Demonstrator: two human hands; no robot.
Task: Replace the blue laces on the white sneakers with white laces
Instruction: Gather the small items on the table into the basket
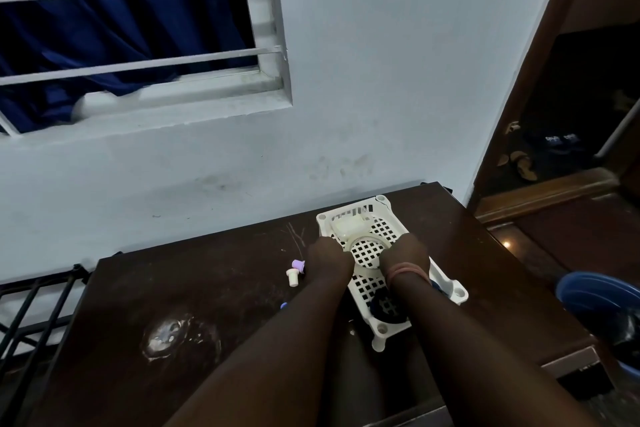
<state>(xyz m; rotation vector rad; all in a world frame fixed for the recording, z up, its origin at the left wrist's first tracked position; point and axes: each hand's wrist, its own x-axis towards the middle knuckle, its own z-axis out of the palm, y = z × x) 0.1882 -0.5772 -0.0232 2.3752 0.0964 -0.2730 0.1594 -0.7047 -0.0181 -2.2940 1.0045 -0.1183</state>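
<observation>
Dark brown wooden table (194,291) w/ scuffed, glossy top stands against a pale blue wall (381,80). On it, twd the right, lies a white perforated plastic basket (389,230), rectangular, w/ round holes at its corners. Both forearms reach fwd over the table to the basket.

Left hand (327,255) sits at the basket's left edge; right hand (403,253) over its middle, pinkish band (405,270) round the wrist. Fingers of both are tucked out of sight, so can't tell if either grips anything.

Inside the basket: a small white square box (348,224) at the far end, a clear round ring (367,246) btwn the hands, a dark blue round thing (384,308) at the near end.

Just left of the left hand: a small purple plastic peg (298,265) and a white plastic peg (292,277) on the tabletop.

White sneakers and laces: none in view.

Blue plastic tub (599,298) at right edge; barred window w/ dark blue curtain (104,21) upper left.
</observation>
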